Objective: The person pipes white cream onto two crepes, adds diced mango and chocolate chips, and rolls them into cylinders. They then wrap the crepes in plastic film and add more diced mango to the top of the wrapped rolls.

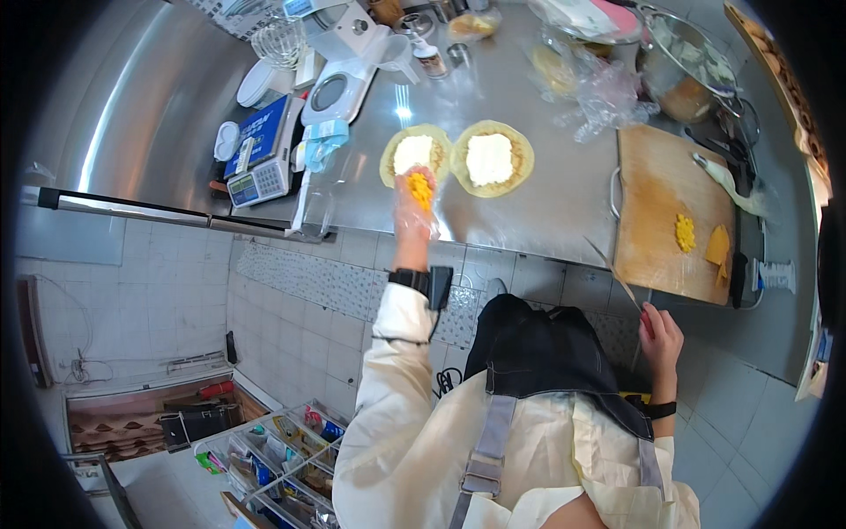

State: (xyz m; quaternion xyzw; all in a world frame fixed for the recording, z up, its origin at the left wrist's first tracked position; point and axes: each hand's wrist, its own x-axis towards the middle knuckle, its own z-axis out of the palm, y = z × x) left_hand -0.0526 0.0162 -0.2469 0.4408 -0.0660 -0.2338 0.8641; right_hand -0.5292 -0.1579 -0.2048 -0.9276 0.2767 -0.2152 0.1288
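Note:
My left hand (414, 208), in a clear plastic glove, cups a small heap of diced mango (420, 189). It is over the front edge of the left pancake (389, 166), a thin round that bears a patch of white cream (414, 152). Beside it lies the right pancake (522, 159), with its own square of white cream (490, 160). My right hand (661, 339) grips the red handle of a knife (621, 280) in front of the counter edge, its blade pointing up and left toward the cutting board (648, 203). More mango cubes (685, 233) and a larger mango piece (718, 247) rest on that board.
A blue-and-white scale (257, 181) and a white appliance (339, 93) stand at the left. A pump bottle (429, 60) is at the back. Plastic bags (608, 93) and a metal bowl (683, 70) sit back right. A piping bag (731, 185) lies across the board's right side.

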